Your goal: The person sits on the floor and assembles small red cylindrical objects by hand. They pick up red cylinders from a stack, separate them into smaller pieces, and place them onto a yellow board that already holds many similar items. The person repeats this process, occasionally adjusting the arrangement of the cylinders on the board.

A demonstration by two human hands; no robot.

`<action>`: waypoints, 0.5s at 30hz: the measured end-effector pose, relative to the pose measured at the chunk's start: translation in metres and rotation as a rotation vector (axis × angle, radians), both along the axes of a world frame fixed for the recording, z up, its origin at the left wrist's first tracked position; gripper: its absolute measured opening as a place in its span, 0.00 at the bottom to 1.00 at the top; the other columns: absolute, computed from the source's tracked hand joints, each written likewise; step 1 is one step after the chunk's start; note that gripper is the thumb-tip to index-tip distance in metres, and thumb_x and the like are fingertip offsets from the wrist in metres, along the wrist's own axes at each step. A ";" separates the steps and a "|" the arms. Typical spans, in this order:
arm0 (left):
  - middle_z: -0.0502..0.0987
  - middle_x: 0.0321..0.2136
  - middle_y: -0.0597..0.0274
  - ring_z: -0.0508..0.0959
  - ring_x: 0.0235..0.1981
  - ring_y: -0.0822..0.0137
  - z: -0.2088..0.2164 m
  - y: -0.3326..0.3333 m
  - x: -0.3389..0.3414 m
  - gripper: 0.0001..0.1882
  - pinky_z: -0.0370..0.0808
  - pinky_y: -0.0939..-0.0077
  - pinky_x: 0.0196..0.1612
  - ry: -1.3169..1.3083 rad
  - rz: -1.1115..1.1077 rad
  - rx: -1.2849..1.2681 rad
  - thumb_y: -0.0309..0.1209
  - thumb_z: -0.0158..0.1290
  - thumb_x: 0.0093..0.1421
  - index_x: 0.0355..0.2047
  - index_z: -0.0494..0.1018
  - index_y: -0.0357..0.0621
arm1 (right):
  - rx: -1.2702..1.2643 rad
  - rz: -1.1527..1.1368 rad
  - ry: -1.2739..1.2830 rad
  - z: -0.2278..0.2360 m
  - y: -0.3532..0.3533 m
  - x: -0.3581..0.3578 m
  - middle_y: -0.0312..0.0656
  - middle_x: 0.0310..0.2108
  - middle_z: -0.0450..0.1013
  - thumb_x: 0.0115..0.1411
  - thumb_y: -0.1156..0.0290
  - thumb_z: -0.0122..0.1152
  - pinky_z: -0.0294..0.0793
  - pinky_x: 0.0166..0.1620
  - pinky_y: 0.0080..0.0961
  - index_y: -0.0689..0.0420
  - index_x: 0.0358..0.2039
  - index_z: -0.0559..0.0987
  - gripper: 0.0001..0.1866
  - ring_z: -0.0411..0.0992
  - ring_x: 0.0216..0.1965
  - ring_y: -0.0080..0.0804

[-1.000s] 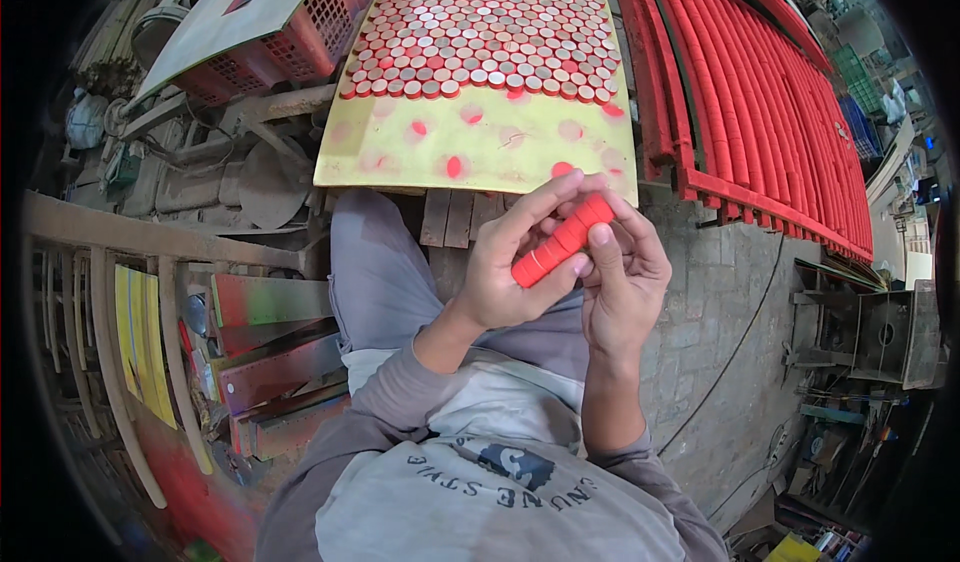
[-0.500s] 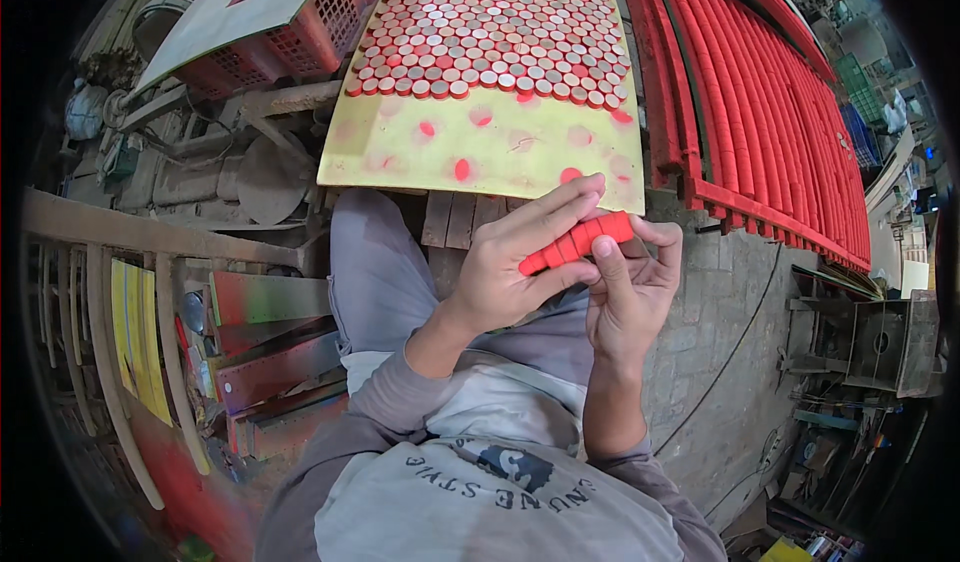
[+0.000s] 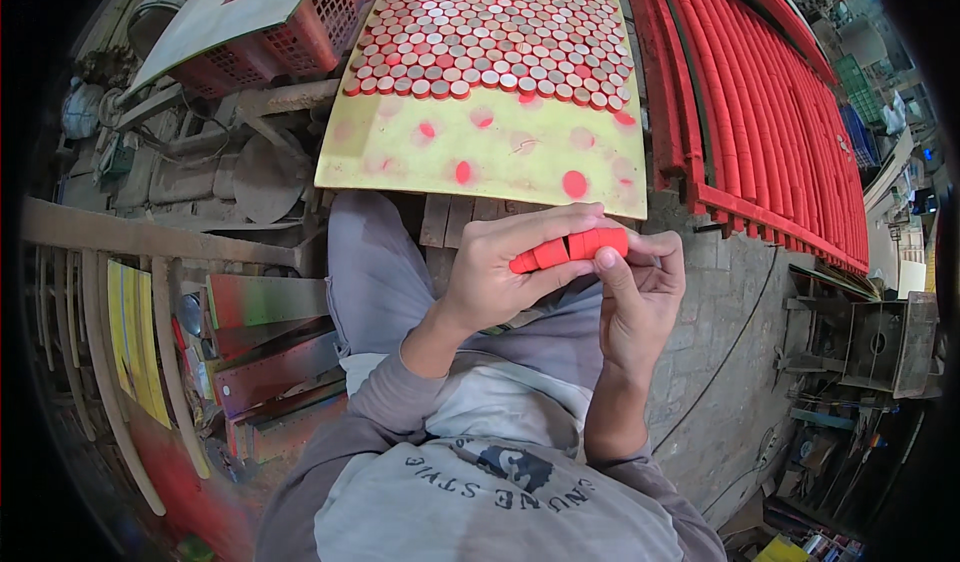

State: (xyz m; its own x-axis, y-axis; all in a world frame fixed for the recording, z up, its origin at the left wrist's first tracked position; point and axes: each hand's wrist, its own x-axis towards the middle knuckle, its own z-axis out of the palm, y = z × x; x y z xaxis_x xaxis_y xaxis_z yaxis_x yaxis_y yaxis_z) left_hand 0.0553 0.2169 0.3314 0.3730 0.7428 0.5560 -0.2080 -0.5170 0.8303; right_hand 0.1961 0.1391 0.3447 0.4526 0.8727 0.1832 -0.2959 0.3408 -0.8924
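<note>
A short row of red round pieces (image 3: pixel 598 243) lies end to end between my two hands above my lap. My left hand (image 3: pixel 490 267) is closed around the narrower left end, its fingers stretched along the far side. My right hand (image 3: pixel 640 292) pinches the wider right end between thumb and fingers. A narrow dark gap shows between the pieces near the middle of the row. Just beyond my hands is a yellow board (image 3: pixel 400 157) with red spots on its bare front strip. Packed rows of discs (image 3: pixel 490 37) with pale tops and red sides cover its farther part.
At the right stands a red rack (image 3: pixel 780 122) of long red rods. A red plastic crate (image 3: pixel 300 37) under a pale sheet (image 3: pixel 200 37) is at the far left. Wooden bars (image 3: pixel 120 224) and painted boards (image 3: pixel 270 372) stand at my left. A cable (image 3: pixel 735 347) crosses the floor.
Both hands have lowered slightly with the red pieces. The row has turned more level, and a gap has opened between pieces near its middle.
</note>
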 end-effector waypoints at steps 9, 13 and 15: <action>0.84 0.41 0.50 0.85 0.41 0.63 0.000 0.003 -0.006 0.22 0.81 0.73 0.46 0.031 0.011 -0.049 0.23 0.70 0.49 0.46 0.81 0.36 | -0.083 0.019 -0.156 0.006 -0.003 0.008 0.56 0.43 0.79 0.65 0.81 0.60 0.80 0.46 0.24 0.64 0.36 0.72 0.05 0.79 0.40 0.29; 0.84 0.42 0.49 0.85 0.42 0.63 -0.002 0.001 -0.005 0.21 0.81 0.72 0.46 0.027 0.016 -0.085 0.20 0.69 0.49 0.46 0.81 0.35 | -0.135 -0.044 -0.147 0.004 -0.004 0.007 0.55 0.42 0.80 0.64 0.80 0.63 0.81 0.45 0.24 0.66 0.36 0.76 0.05 0.79 0.41 0.30; 0.84 0.42 0.48 0.85 0.42 0.62 0.000 0.001 -0.005 0.21 0.81 0.73 0.47 0.023 0.012 -0.070 0.19 0.68 0.49 0.46 0.81 0.35 | -0.087 -0.030 -0.118 0.005 -0.003 0.003 0.54 0.43 0.79 0.63 0.81 0.64 0.80 0.46 0.24 0.67 0.37 0.75 0.05 0.79 0.42 0.29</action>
